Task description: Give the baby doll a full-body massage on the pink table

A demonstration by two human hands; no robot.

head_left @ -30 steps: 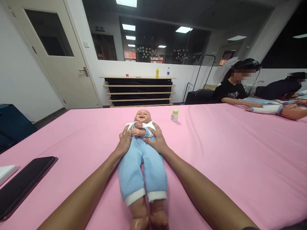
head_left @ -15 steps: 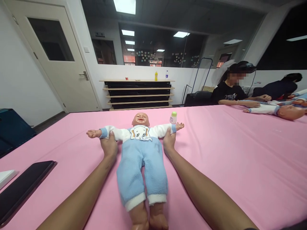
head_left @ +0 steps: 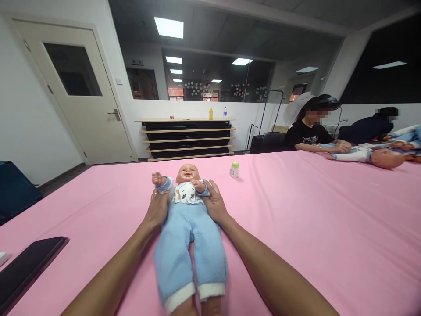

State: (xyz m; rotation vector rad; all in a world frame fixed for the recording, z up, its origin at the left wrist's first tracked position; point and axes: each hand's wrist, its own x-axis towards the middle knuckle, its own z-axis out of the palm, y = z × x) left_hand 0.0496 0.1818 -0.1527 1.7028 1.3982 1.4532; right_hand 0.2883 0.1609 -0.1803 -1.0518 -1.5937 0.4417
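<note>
A baby doll point(head_left: 190, 245) lies on its back on the pink cloth, head away from me, in a white-sleeved top with an elephant face and blue fleecy trousers. My left hand point(head_left: 158, 207) is closed around its sleeve on the left, and that arm is bent up beside the head. On the right, my right hand point(head_left: 215, 202) holds the other sleeve against the doll's side. That arm folds in over the chest, its small hand near the chin. Some of my fingers are hidden behind the sleeves.
A small white bottle with a green cap point(head_left: 234, 170) stands right of the doll's head. A black phone-like slab point(head_left: 31, 267) lies at the left. Across the table point(head_left: 312, 210), a person point(head_left: 311, 131) handles another doll point(head_left: 384, 158). Behind is a low shelf stack point(head_left: 189, 131).
Both doll arms were stretched out sideways. My hands have moved inward with them, so the arms now bend up and in toward the chest and head.
</note>
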